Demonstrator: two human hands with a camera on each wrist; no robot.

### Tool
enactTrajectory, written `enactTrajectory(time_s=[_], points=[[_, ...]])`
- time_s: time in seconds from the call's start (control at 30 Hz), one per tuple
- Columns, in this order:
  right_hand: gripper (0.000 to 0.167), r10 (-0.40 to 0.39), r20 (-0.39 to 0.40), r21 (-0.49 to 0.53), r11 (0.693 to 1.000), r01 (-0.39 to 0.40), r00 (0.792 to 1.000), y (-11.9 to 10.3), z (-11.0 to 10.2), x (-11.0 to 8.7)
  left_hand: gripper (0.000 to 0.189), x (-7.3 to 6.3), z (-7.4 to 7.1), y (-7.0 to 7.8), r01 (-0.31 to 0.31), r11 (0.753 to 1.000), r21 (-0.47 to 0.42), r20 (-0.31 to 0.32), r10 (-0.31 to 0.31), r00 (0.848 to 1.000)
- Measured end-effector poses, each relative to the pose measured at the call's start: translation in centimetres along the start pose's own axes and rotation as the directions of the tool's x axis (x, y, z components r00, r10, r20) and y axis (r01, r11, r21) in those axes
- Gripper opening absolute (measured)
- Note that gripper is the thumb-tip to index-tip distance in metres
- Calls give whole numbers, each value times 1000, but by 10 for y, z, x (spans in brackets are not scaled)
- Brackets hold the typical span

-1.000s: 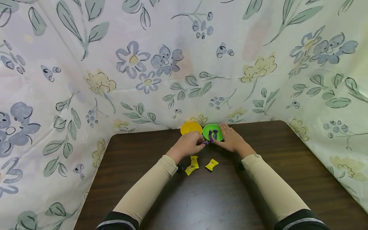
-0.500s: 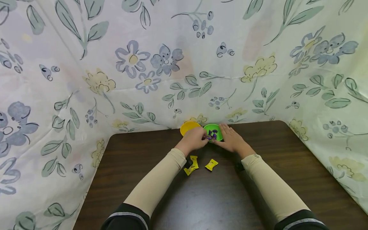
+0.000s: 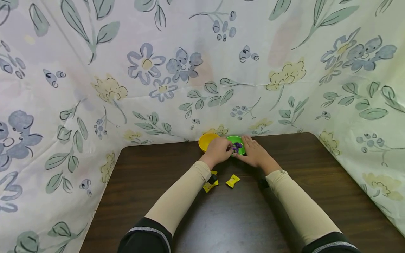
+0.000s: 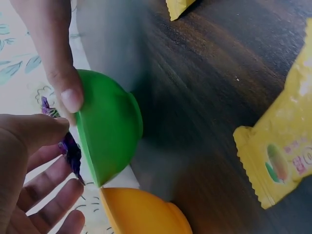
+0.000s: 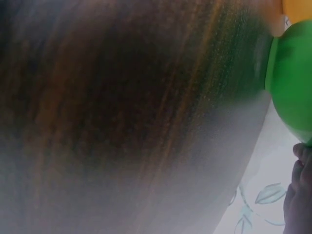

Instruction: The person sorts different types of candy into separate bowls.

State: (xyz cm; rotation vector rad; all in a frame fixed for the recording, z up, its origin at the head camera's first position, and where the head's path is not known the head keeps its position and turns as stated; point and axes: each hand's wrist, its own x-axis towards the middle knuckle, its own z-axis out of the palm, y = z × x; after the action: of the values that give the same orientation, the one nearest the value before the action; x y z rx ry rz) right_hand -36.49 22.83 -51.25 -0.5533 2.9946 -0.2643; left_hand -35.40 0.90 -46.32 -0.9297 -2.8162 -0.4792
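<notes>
Left hand (image 3: 218,151) at the near-left rim of the green bowl (image 4: 109,124): thumb bent over towards the fingertips, one purple-wrapped candy (image 4: 72,152) pinched between them, the other fingers loosely spread. More purple-wrapped candies (image 3: 238,144) lie inside the bowl; I can't count them. Right hand (image 3: 255,154) is spread wide along the bowl's right side, fingers fairly straight, thumb at the near rim, gripping no candy.

To place this one well, I'd keep the right palm steady so the light bowl can't skid, bring the pinch inside the rim, and let go low.

Materials: wrapper crinkly, glossy, twisted thin at the ends. Bowl smooth, rounded, probably plastic, on a narrow foot; the orange-yellow bowl (image 3: 206,140) matches, rims apparently touching. Yellow-wrapped candies (image 3: 232,181) have saw-toothed crimped ends and lie on the dark wood-grain table (image 3: 142,193), some partly hidden by the left wrist.
</notes>
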Motion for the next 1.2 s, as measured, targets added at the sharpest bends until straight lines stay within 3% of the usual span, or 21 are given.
enactTrajectory(time_s=[0.33, 0.63, 0.87, 1.2], points=[[111, -16, -6, 13, 1000, 16, 1000, -3, 3, 2, 28, -2, 1, -1, -11, 1000, -24, 20, 12, 1000], [111, -15, -14, 16, 1000, 16, 1000, -2, 2, 1, 26, -12, -3, -16, -57, 996, -65, -30, 55, 998], [108, -7, -20, 34, 999, 8, 1000, -1, -1, -1, 27, -24, -8, -26, -27, 995, -97, -37, 23, 999], [108, 15, -7, 39, 999, -15, 1000, -4, -7, -3, 29, -52, -13, -38, 38, 993, -115, -26, -41, 999]])
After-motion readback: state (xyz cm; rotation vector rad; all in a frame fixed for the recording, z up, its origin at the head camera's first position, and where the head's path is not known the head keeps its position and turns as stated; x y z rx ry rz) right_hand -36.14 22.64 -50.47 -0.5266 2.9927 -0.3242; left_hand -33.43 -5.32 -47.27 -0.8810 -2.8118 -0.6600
